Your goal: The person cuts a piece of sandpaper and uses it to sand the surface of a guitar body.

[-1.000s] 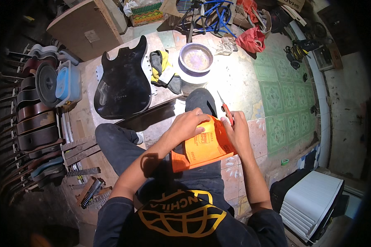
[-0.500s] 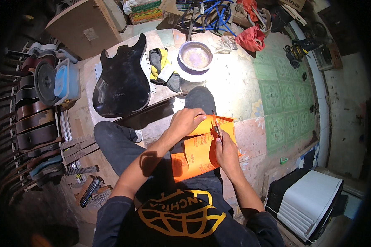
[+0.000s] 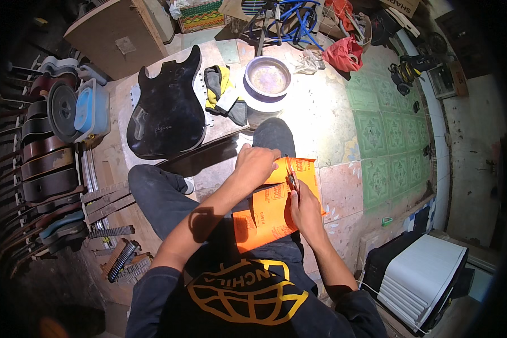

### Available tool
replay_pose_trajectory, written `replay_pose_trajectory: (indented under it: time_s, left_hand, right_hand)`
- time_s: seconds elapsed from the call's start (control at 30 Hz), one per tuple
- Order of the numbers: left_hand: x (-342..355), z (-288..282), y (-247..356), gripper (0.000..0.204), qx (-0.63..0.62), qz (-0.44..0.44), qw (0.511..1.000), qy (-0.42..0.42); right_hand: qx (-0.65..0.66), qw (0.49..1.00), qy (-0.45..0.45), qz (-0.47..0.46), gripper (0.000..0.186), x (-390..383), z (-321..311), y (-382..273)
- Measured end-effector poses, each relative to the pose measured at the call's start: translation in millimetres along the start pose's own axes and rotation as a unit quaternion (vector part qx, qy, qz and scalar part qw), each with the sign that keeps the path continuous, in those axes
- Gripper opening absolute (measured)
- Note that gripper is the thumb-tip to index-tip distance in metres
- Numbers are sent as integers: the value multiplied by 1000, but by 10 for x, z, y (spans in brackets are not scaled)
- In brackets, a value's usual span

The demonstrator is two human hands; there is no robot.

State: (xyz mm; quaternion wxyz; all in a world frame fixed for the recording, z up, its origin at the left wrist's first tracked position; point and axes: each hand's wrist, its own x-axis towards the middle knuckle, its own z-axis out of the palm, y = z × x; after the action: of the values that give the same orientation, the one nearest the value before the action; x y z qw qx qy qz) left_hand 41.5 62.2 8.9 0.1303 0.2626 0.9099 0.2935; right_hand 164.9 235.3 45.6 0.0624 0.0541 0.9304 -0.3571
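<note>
An orange sandpaper sheet (image 3: 267, 205) with dark print on its back lies across my thighs. My left hand (image 3: 256, 166) pinches its far left edge, the fingertips closed on the paper. In my right hand (image 3: 306, 209) is a pair of scissors (image 3: 293, 181). Their blades point away from me and sit at a slit in the upper part of the sheet. The scissor handles are mostly hidden by my fingers. Beyond my left knee, a black electric guitar body (image 3: 168, 110) rests on a low bench.
A grey and yellow cloth (image 3: 224, 94) lies beside the guitar body. A round basin (image 3: 267, 77) stands beyond my right knee. Guitars (image 3: 48, 172) line the left side. A white-topped box (image 3: 423, 281) stands at lower right, a red bag (image 3: 343, 54) at the back.
My right hand and the scissors have shifted slightly left and toward me. The part of the sheet right of the blades has turned a little. My left hand keeps its pinch.
</note>
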Motion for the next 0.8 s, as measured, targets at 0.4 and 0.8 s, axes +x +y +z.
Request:
replay_pose_trajectory:
  time_s: [0.4,0.8]
  left_hand:
    - [34,196,-26,21,-152,-69,984,66]
    - [6,166,19,19,-182,-70,977,88]
  right_hand:
    - [11,1000,-5,13,34,-22,1,-60]
    - [-8,1000,2,13,31,-52,0,-116]
